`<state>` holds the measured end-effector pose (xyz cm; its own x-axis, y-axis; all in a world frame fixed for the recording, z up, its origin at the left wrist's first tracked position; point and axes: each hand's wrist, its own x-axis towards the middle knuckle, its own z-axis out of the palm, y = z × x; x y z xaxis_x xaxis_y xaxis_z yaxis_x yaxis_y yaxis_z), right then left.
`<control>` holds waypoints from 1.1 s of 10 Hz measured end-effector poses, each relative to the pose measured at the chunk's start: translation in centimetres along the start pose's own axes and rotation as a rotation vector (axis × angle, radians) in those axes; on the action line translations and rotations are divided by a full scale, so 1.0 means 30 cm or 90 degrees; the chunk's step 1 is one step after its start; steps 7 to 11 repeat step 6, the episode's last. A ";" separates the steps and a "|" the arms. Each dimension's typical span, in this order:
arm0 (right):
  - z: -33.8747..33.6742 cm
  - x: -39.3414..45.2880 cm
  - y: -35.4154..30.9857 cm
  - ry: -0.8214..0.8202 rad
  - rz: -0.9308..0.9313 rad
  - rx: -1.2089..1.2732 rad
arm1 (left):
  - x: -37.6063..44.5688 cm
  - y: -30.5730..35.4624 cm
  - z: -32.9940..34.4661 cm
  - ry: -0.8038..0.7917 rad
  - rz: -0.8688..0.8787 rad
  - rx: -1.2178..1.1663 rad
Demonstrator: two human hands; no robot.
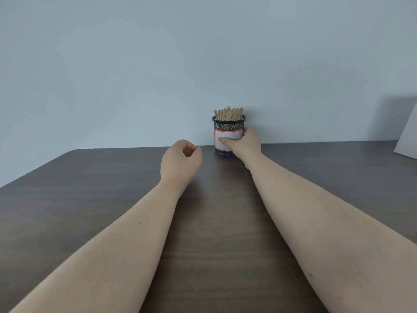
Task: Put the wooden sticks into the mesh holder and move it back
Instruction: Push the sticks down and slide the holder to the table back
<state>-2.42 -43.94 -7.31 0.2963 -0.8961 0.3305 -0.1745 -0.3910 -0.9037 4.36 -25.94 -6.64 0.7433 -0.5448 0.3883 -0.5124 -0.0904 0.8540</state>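
A black mesh holder point(228, 125) with a white, red-edged label stands upright at the far edge of the dark wooden table point(90, 199), close to the wall. Several wooden sticks point(229, 114) stand in it, their tips above the rim. My right hand point(244, 143) wraps around the holder's right and front side, thumb across the label. My left hand point(180, 160) hovers to the left of the holder, apart from it, fingers curled loosely with nothing in them.
A pale blue-grey wall point(158, 64) rises right behind the table's far edge. A white board point(408, 136) leans at the far right. The table's far left corner is rounded.
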 end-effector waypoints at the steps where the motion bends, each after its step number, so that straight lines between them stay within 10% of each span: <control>1: -0.001 -0.002 0.001 -0.001 0.004 0.000 | 0.001 -0.003 0.002 0.001 0.003 0.001; 11: -0.010 -0.015 -0.004 -0.018 0.011 -0.013 | -0.001 -0.001 -0.001 0.003 -0.002 -0.003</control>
